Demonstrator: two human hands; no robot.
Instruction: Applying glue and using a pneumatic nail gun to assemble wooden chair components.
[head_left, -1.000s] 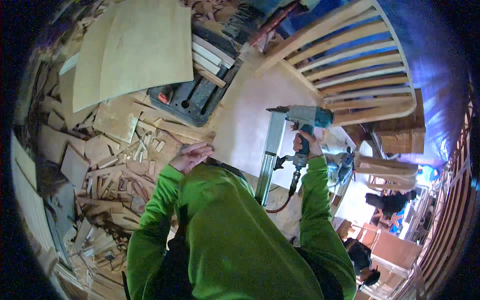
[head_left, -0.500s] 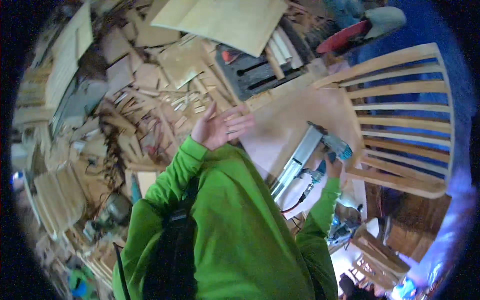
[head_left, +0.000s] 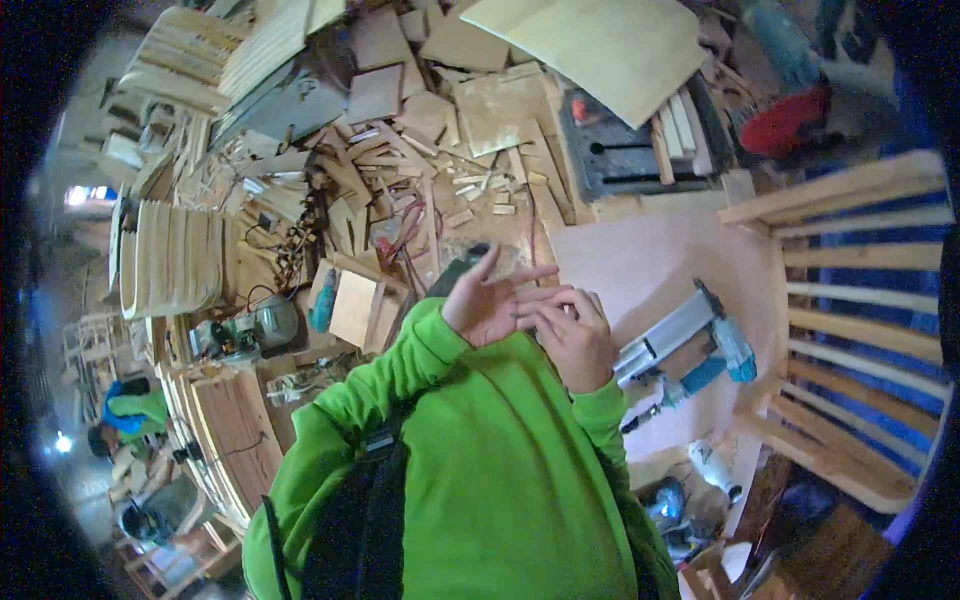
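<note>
My left hand [head_left: 490,305] is open in front of my chest, palm up, with its fingers stretched to the right. Against those fingers my right hand [head_left: 578,345] is closed in a pinch, its fingers bent and pressed together. Anything small between them cannot be made out. A silver and teal air nail gun [head_left: 665,335] lies just to the right of my right hand, touched by neither hand. It rests on a pale flat board [head_left: 650,250]. A slatted wooden chair back [head_left: 860,320] stands at the board's right edge.
Wood offcuts [head_left: 480,190] cover the bench beyond my hands. A dark tray [head_left: 630,150] holds wood strips, with a plywood sheet [head_left: 600,50] over its edge. Curved slats [head_left: 180,260] stack at left. A white bottle-like object [head_left: 712,465] lies at lower right.
My right hand has let go of the nail gun, which stays on the board, and has moved left to meet my left hand. The view has turned, so the bench appears shifted.
</note>
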